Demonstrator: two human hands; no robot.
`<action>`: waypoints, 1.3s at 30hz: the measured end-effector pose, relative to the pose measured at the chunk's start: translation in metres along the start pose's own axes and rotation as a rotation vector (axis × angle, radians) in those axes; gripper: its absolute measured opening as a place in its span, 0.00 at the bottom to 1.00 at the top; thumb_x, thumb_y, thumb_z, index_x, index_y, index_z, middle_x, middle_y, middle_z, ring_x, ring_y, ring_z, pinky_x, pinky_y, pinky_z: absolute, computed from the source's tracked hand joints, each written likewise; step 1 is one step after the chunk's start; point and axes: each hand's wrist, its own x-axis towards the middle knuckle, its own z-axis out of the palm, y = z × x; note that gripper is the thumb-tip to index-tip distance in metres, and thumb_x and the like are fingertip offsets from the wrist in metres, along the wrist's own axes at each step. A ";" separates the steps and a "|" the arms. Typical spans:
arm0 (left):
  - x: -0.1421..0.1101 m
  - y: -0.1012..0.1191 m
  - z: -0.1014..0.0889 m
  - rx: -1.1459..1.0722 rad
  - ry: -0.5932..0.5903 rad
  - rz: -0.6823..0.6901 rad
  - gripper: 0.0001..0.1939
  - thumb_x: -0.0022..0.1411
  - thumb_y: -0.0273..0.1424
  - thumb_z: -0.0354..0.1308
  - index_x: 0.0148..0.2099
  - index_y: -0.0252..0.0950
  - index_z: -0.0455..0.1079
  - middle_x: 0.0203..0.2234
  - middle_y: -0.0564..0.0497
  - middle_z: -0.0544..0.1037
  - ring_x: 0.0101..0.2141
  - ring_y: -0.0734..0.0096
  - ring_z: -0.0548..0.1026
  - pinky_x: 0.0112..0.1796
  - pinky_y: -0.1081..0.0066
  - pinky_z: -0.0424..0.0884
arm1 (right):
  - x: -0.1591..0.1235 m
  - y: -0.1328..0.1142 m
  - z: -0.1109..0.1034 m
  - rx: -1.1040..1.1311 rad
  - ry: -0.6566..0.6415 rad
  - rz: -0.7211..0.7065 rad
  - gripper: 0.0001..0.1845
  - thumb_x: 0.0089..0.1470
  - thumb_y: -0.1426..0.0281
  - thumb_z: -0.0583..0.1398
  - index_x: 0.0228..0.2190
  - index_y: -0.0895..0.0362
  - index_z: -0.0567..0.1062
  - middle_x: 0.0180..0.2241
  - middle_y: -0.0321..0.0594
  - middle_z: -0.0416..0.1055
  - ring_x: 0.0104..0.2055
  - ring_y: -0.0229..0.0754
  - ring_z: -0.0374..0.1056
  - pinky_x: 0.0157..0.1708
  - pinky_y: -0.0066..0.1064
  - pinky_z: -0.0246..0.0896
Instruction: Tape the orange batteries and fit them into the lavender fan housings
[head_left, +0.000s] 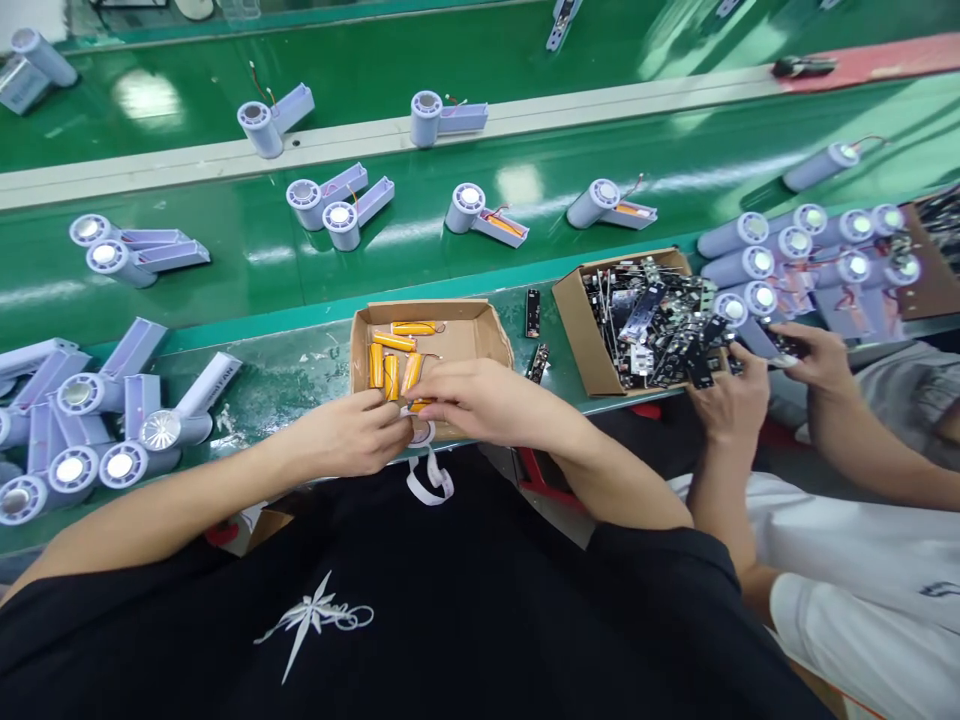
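Note:
My left hand (361,434) and my right hand (476,398) meet above the near edge of a cardboard box (469,335). Between my right thumb and fingers shows the end of an orange battery (418,406). My left fingers are pinched together against a white tape (433,492), whose loose end curls down in front of my shirt; their tips are partly hidden. Several more orange batteries (394,341) with thin leads lie inside the box, on its left side.
Lilac fan bodies with handles (79,465) are heaped at left; others (470,208) stand on the green belt (262,235). Two circuit boards (532,313) lie right of my box, beside a carton (574,330) of boards. A co-worker's hands (731,395) work at right.

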 end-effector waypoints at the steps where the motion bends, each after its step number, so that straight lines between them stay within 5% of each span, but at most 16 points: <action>1: 0.002 -0.002 -0.002 -0.005 -0.014 0.005 0.08 0.76 0.22 0.59 0.50 0.36 0.79 0.36 0.48 0.81 0.37 0.64 0.74 0.40 0.62 0.65 | 0.001 0.000 -0.001 -0.029 -0.016 0.026 0.14 0.72 0.71 0.63 0.54 0.56 0.85 0.51 0.47 0.86 0.54 0.51 0.82 0.59 0.42 0.75; 5: 0.007 -0.008 -0.009 -0.013 -0.042 0.016 0.09 0.74 0.21 0.59 0.47 0.37 0.80 0.39 0.47 0.82 0.39 0.62 0.74 0.38 0.60 0.65 | -0.006 0.003 -0.013 -0.025 -0.086 0.152 0.22 0.69 0.69 0.66 0.62 0.50 0.82 0.54 0.41 0.86 0.51 0.50 0.83 0.55 0.38 0.74; 8: 0.012 -0.009 -0.015 -0.071 -0.051 -0.015 0.10 0.75 0.21 0.58 0.47 0.38 0.79 0.38 0.48 0.81 0.39 0.62 0.75 0.38 0.60 0.65 | -0.014 0.010 -0.018 0.118 -0.037 0.197 0.24 0.66 0.69 0.68 0.62 0.49 0.83 0.45 0.37 0.88 0.41 0.45 0.83 0.50 0.35 0.75; 11: 0.018 -0.008 -0.021 -0.025 -0.020 -0.047 0.12 0.77 0.20 0.55 0.48 0.37 0.79 0.36 0.48 0.81 0.36 0.64 0.75 0.36 0.62 0.66 | -0.013 0.015 -0.006 0.410 0.231 0.237 0.23 0.63 0.63 0.71 0.58 0.51 0.84 0.43 0.38 0.88 0.44 0.46 0.84 0.51 0.38 0.79; 16: 0.025 -0.012 -0.021 0.139 0.158 -0.086 0.12 0.77 0.21 0.53 0.50 0.35 0.78 0.34 0.49 0.80 0.33 0.67 0.74 0.31 0.63 0.68 | 0.004 0.007 0.049 0.726 0.900 0.362 0.41 0.63 0.45 0.68 0.70 0.48 0.70 0.60 0.47 0.81 0.60 0.52 0.81 0.58 0.45 0.80; 20: 0.032 0.010 -0.004 0.038 0.191 -0.184 0.11 0.78 0.25 0.55 0.44 0.38 0.78 0.31 0.50 0.79 0.30 0.68 0.73 0.29 0.63 0.67 | 0.009 0.006 0.072 0.813 0.988 0.395 0.46 0.59 0.43 0.70 0.70 0.47 0.65 0.67 0.49 0.75 0.65 0.56 0.77 0.61 0.48 0.80; 23: 0.042 0.048 0.004 -0.146 0.207 -0.102 0.14 0.78 0.29 0.56 0.38 0.41 0.77 0.30 0.47 0.79 0.32 0.65 0.74 0.30 0.60 0.69 | 0.001 0.026 0.050 0.799 0.944 0.390 0.46 0.55 0.42 0.72 0.67 0.48 0.69 0.63 0.49 0.78 0.64 0.58 0.78 0.57 0.49 0.82; 26: 0.049 0.062 0.013 -0.189 0.208 -0.016 0.12 0.79 0.32 0.57 0.41 0.44 0.80 0.38 0.45 0.83 0.38 0.63 0.77 0.34 0.60 0.71 | -0.015 0.052 0.012 0.642 1.060 0.373 0.45 0.60 0.39 0.67 0.70 0.44 0.66 0.65 0.48 0.76 0.65 0.58 0.77 0.54 0.49 0.83; 30: 0.048 0.011 0.038 -0.090 0.098 -0.274 0.08 0.77 0.33 0.62 0.50 0.36 0.80 0.42 0.44 0.85 0.43 0.59 0.79 0.41 0.61 0.73 | -0.037 0.066 -0.003 0.648 1.185 0.305 0.44 0.59 0.43 0.70 0.70 0.41 0.66 0.62 0.47 0.78 0.63 0.58 0.79 0.53 0.48 0.83; 35: 0.066 -0.074 0.048 -0.286 -0.120 -0.390 0.19 0.81 0.47 0.55 0.50 0.40 0.82 0.42 0.46 0.85 0.43 0.61 0.80 0.42 0.64 0.70 | -0.059 0.064 0.036 0.821 1.130 0.353 0.38 0.52 0.49 0.77 0.59 0.46 0.76 0.53 0.47 0.85 0.54 0.57 0.84 0.54 0.53 0.82; 39: 0.098 -0.159 0.051 -0.053 -0.070 -0.903 0.24 0.81 0.45 0.53 0.62 0.32 0.76 0.55 0.32 0.81 0.57 0.44 0.75 0.52 0.56 0.68 | -0.069 0.057 0.049 0.851 1.050 0.361 0.35 0.49 0.53 0.80 0.54 0.48 0.79 0.49 0.47 0.86 0.51 0.57 0.85 0.53 0.52 0.82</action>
